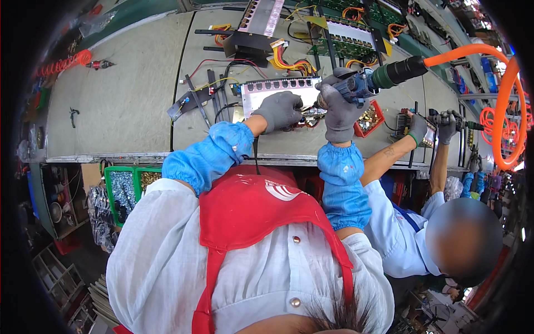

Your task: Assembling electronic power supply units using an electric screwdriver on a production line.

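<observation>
An air screwdriver (385, 76), blue-grey with a green and black end, is gripped in my gloved right hand (340, 108). Its front end points left toward a white metal panel (260, 93) with a row of dark sockets along its far edge. My gloved left hand (276, 110) lies over the panel's right part, fingers curled together near small parts and wires. Whatever sits between those fingertips is hidden. A thick orange hose (464, 50) runs from the screwdriver's rear end to the right.
A red bin (379, 114) of small metal parts stands right of my right hand. Circuit boards (347, 33) and yellow-orange wire bundles (289, 62) lie beyond. Green bins (135, 173) of screws sit below the bench edge. A co-worker's gloved hands (418, 129) work at the right.
</observation>
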Motion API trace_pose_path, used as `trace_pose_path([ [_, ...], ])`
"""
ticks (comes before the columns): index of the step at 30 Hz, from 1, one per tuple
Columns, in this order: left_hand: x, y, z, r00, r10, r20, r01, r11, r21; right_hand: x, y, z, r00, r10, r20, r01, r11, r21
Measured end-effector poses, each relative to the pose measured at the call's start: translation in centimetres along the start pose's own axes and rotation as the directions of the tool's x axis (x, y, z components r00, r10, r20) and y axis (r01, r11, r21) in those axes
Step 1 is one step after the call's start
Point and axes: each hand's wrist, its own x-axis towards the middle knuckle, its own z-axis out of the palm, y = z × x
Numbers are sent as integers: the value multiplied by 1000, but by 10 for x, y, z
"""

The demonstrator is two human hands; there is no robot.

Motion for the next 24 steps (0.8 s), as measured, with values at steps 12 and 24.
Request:
trace_pose_path([
  [12,13,5,1,997,-21,69,16,998,61,-2,-34,19,996,-48,-78,41,995,-91],
  [24,-26,-26,-37,982,-179,-55,17,378,-926,-19,-26,26,996,38,-81,-25,987,157],
])
